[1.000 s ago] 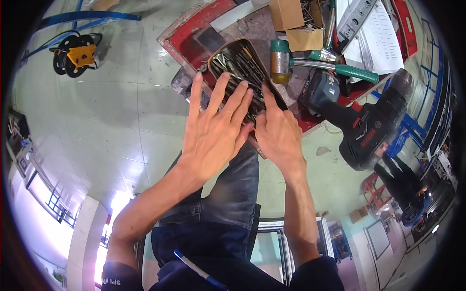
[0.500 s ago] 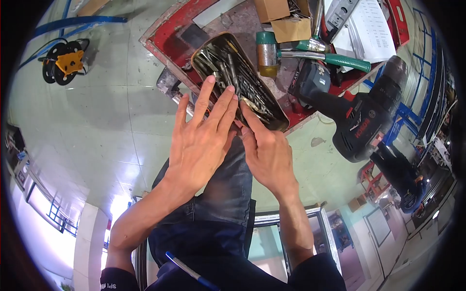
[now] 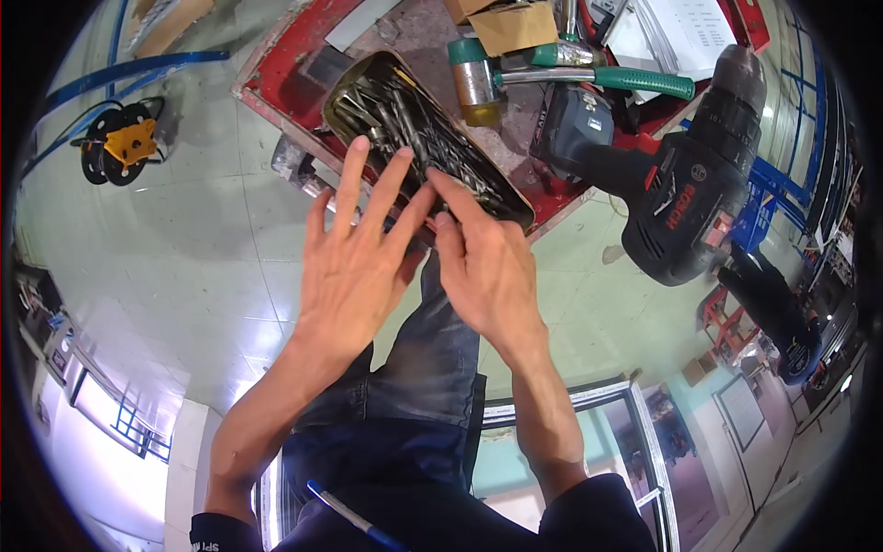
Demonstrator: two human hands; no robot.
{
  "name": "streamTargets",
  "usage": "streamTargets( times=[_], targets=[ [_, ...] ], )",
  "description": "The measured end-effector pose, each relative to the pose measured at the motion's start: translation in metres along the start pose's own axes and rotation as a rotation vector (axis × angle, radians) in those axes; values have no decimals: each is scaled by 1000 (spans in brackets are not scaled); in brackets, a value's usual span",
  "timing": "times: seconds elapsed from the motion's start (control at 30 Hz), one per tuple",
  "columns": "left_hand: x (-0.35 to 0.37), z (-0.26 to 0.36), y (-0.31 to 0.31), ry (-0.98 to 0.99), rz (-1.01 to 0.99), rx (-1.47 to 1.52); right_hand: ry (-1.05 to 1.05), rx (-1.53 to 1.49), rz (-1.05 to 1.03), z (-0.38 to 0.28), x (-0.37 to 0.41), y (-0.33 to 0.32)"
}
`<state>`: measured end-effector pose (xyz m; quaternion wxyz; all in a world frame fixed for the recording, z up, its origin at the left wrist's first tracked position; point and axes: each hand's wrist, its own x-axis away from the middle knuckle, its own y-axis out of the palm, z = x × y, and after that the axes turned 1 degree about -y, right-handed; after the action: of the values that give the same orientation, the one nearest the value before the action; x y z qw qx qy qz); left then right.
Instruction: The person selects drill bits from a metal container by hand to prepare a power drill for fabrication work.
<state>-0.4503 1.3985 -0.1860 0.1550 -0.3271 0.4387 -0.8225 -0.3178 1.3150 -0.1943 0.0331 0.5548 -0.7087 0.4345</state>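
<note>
**Both hands forward, side by side**

My left hand [image 3: 354,267] reaches out flat, back up, fingers [image 3: 352,175] splayed and straight. My right hand [image 3: 483,271] sits just beside it, index extended, thumb tucked close under; pinching or not, unclear. Both forearms bare.

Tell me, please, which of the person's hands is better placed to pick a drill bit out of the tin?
Probably the right. The right hand has its index finger stretched onto the drill bits in the tin, thumb close below for a pinch. The left hand lies flat, fingers spread over the tin's near edge.
</note>
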Motion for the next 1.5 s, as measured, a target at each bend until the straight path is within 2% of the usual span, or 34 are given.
streamTargets(
  times=[0.1,0.23,0.43,0.53,0.6,0.67,0.73,0.83,0.87,0.97,1.03,1.1,1.13,1.23,1.33,1.43,1.5],
  targets=[
    [8,-5,-9,25,-56,0,64,-78,-53,-7,8,-5],
    [11,-4,-16,38,-73,36,82,-52,-8,-4,17,-10],
    [11,0,-18,49,-57,-7,142,167,47,12,13,-9],
    [7,2,-17,78,-75,-21,123,71,-6,17,5,-13],
    [0,3,-14,120,-72,11,154,-188,-47,22,-10,-13],
    [-12,2,-6,162,-36,-4,199,-283,-89,24,-18,-12],
    [-26,-1,8,201,32,-72,256,-219,-139,17,-22,-9],
    [-41,-9,6,173,2,-28,178,-159,-149,27,-20,-6],
    [-43,-14,8,196,70,-15,161,-173,-163,28,-15,-10],
    [-47,-26,6,209,63,-27,80,-228,-242,22,8,-14],
    [-45,-31,11,276,152,19,47,-178,-235,18,23,-9],
    [-44,-33,13,294,163,47,40,-34,-160,13,32,-1],
    [-44,-34,14,302,169,46,96,-71,-191,10,33,-2],
    [-40,-36,17,315,186,46,26,-95,-80,14,36,5],
    [-36,-37,20,329,212,49,65,-84,-109,4,38,-6],
    [-33,-39,24,340,238,62,97,-81,-36,11,45,-9],
    [-34,-40,23,338,235,74,60,-64,189,22,47,-4]
  ],
)
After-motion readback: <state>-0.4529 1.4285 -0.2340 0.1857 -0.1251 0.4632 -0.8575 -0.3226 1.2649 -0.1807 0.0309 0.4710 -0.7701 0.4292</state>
